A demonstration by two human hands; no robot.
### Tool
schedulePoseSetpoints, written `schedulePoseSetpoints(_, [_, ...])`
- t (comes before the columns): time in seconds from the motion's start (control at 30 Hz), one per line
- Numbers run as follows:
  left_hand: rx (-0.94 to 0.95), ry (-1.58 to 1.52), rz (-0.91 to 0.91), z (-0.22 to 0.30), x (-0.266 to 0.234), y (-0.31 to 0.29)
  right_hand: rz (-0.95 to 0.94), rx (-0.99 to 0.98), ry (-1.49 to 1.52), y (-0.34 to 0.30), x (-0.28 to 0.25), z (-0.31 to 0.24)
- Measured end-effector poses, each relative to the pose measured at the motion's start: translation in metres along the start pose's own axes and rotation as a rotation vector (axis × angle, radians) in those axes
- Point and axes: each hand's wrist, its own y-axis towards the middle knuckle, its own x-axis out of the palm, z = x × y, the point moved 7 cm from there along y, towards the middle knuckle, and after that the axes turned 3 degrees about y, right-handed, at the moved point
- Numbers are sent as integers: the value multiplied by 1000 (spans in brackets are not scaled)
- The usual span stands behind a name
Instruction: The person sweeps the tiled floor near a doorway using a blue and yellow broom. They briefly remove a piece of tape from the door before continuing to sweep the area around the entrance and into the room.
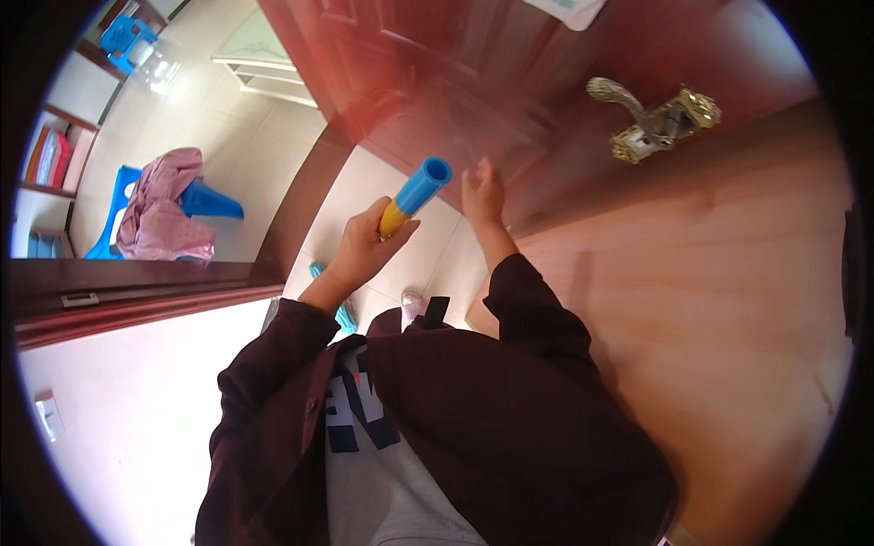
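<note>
Steadily, the left hand is closing around the yellow section of a blue-and-yellow tube, its blue end tilting up and away from the body. The tube is hanging over the floor, between the edge of the dark threshold and the lower edge of the red door. The right hand is showing nothing in its grasp, fingers raised and loosely parted; whether they are touching the door, I cannot tell. Keeping the thumb flat along the barrel and the rim clear of the door's edge should be helping control. The tube is looking smooth, rigid, hollow and round; the panelled door is shining, while its ornate metal handle is gleaming gold.
</note>
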Motion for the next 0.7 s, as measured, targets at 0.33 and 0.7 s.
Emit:
schedulePoseSetpoints(0.33, [90, -208, 417, 17, -98, -60, -873, -422, 394, -201, 175, -119])
schedulePoseSetpoints(0.7, [24, -325, 279, -1, -111, -189, -582, -526, 78, -192, 196, -101])
